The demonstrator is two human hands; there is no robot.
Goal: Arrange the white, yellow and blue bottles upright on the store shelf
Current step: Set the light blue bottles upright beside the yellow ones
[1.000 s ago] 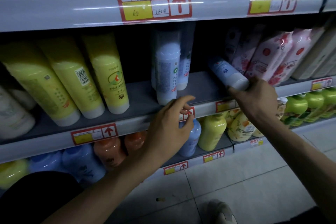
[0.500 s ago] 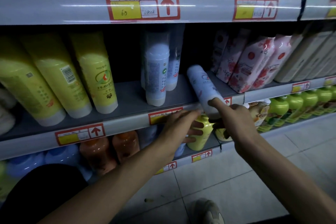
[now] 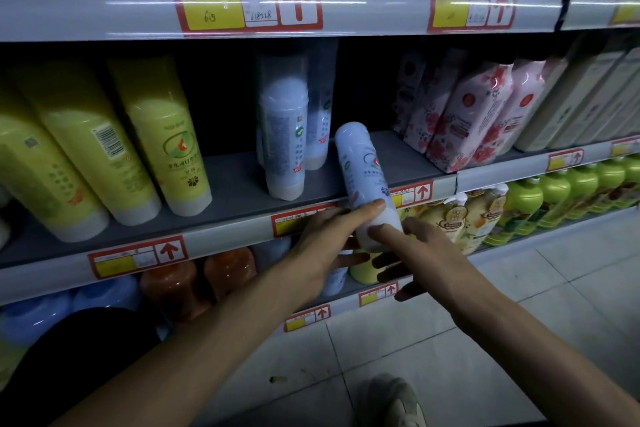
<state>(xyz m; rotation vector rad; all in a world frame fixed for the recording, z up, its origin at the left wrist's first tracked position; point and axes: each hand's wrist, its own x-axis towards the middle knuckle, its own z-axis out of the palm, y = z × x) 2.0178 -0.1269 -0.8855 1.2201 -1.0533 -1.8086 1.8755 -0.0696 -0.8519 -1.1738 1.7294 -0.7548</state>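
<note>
A white-blue bottle (image 3: 362,166) leans over the front edge of the middle shelf (image 3: 225,236), cap end down and tilted slightly left. My left hand (image 3: 329,243) grips its cap end from the left, one finger lying across the front. From the right, my right hand (image 3: 419,250) holds the same end, thumb on top and fingers spread below. Two white-blue bottles (image 3: 284,139) stand upright just left of it, one behind the other. Three yellow bottles (image 3: 159,146) stand further left, leaning a little.
Pink floral pouches (image 3: 464,114) and pale cartons fill the shelf's right part. Below are orange bottles (image 3: 228,270), blue bottles (image 3: 34,315) and green bottles (image 3: 554,198). Bare shelf lies between the white-blue and pink goods. My shoe (image 3: 394,402) is on the tiled floor.
My right hand lifted the lying bottle from beside the pink pouches and swung it left to the shelf's front edge, nearly upright. My left hand moved onto its cap end.
</note>
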